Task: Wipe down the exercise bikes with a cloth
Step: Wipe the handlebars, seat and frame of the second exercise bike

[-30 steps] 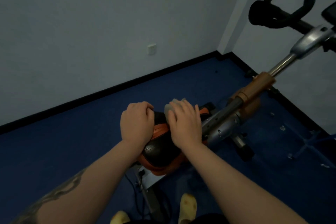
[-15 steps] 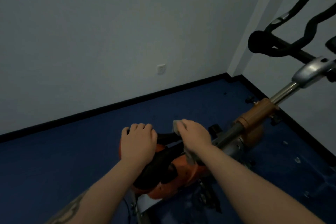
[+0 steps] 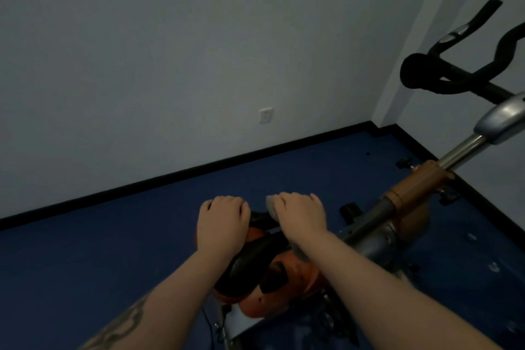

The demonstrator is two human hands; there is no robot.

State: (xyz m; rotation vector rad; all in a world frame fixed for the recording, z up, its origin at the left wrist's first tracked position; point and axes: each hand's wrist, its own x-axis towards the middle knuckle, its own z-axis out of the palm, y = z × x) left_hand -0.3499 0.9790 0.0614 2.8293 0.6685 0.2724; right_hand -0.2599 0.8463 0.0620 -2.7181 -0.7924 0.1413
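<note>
An exercise bike stands below me with a black and orange saddle (image 3: pixel 272 278). My left hand (image 3: pixel 223 221) grips the saddle's left front edge, fingers curled over it. My right hand (image 3: pixel 302 214) holds a grey cloth (image 3: pixel 272 204) against the saddle's nose; only a corner of the cloth shows past the fingers. The silver and orange frame tube (image 3: pixel 397 207) runs up to the right toward the black handlebars (image 3: pixel 443 79).
Blue floor (image 3: pixel 113 250) spreads to the left and behind the bike. A grey wall with a black skirting and a white socket (image 3: pixel 265 115) stands beyond. A room corner lies at the right, close to the bike's front.
The view has lifted, so the saddle sits lower in frame. My right hand with the cloth has slid along the saddle's front while my left hand kept its grip.
</note>
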